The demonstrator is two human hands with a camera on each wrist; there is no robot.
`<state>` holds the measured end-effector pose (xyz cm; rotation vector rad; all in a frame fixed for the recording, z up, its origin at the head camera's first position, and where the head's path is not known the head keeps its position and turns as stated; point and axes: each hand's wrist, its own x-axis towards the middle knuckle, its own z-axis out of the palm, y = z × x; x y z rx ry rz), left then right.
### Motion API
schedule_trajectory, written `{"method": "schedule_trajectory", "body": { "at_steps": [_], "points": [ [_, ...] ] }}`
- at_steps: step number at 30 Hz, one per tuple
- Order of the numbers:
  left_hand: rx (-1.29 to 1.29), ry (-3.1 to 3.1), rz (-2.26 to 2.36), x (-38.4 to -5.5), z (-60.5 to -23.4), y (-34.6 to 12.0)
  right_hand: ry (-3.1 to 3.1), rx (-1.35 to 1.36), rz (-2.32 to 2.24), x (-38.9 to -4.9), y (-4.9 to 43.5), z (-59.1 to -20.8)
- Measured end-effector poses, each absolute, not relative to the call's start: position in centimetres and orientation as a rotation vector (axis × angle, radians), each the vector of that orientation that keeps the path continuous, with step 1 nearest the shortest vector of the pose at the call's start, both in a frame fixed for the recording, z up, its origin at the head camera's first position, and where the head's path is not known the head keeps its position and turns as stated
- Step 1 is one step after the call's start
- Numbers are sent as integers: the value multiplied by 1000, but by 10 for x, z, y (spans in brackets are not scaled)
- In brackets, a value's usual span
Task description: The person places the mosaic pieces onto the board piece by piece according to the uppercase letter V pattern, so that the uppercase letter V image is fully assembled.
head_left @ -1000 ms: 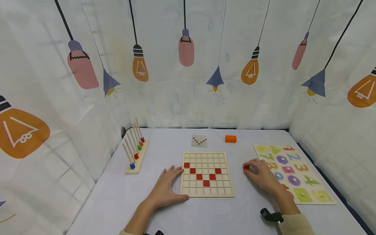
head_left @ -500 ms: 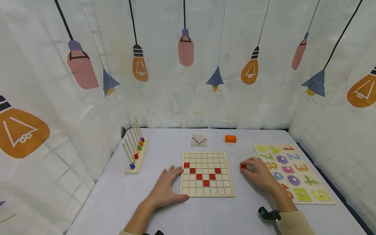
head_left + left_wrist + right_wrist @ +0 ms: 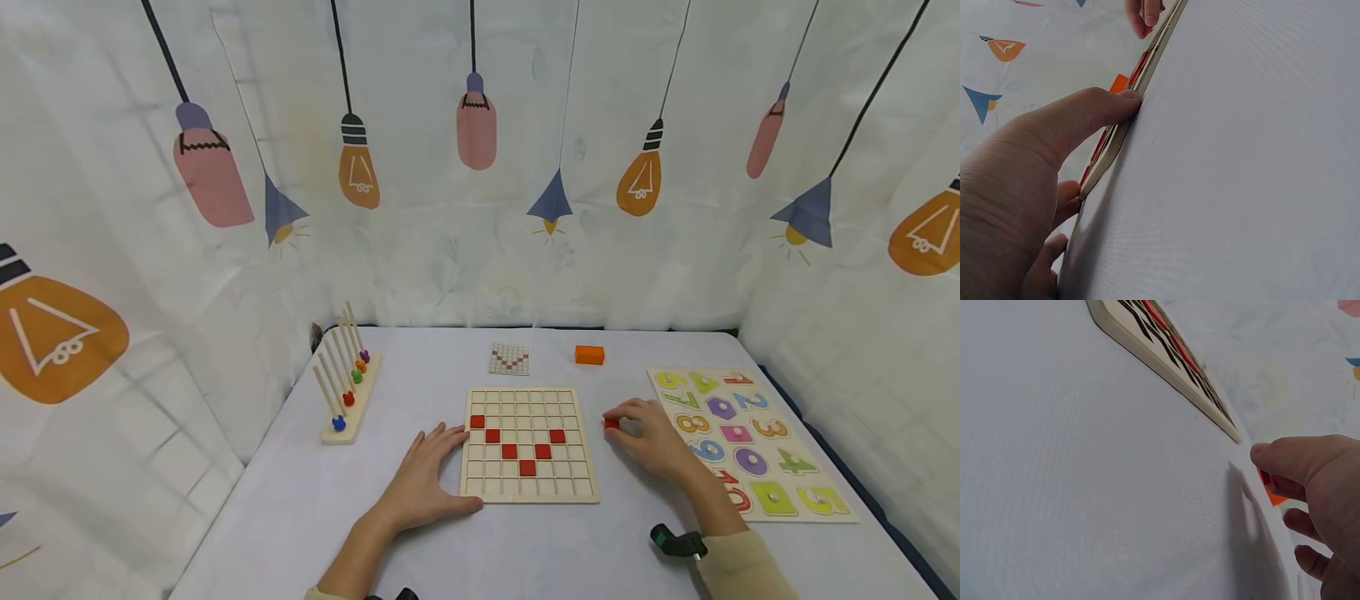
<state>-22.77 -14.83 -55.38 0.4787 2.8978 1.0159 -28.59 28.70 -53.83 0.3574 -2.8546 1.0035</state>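
Note:
A square wooden grid board (image 3: 495,487) lies on the table, with several red square tiles (image 3: 527,468) set in its cells in a V-like pattern. My left hand (image 3: 422,483) rests at the board's near left corner, fingers spread along the left side and thumb on the front edge. In the left wrist view the thumb (image 3: 1100,109) touches that edge. To the right of the board, my right hand (image 3: 651,439) pinches a red square tile (image 3: 611,423) between thumb and fingers. The right wrist view shows this tile (image 3: 1265,477) mostly hidden by the thumb.
Behind the board lie a small pattern card (image 3: 509,359) and an orange block (image 3: 589,355). A peg stand (image 3: 356,408) with coloured beads stands at left. A number and shape puzzle board (image 3: 757,450) lies at right, partly under the right forearm.
My right hand has moved left, carrying the red tile closer to the grid board. The left hand and the board have stayed in place.

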Motion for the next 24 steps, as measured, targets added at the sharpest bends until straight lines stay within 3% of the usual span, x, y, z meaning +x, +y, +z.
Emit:
{"method": "schedule_trajectory", "body": {
  "at_steps": [24],
  "points": [
    [493, 2927, 986, -228, -553, -147, -2833, 436, 1016, -295, 266, -544]
  ]
}}
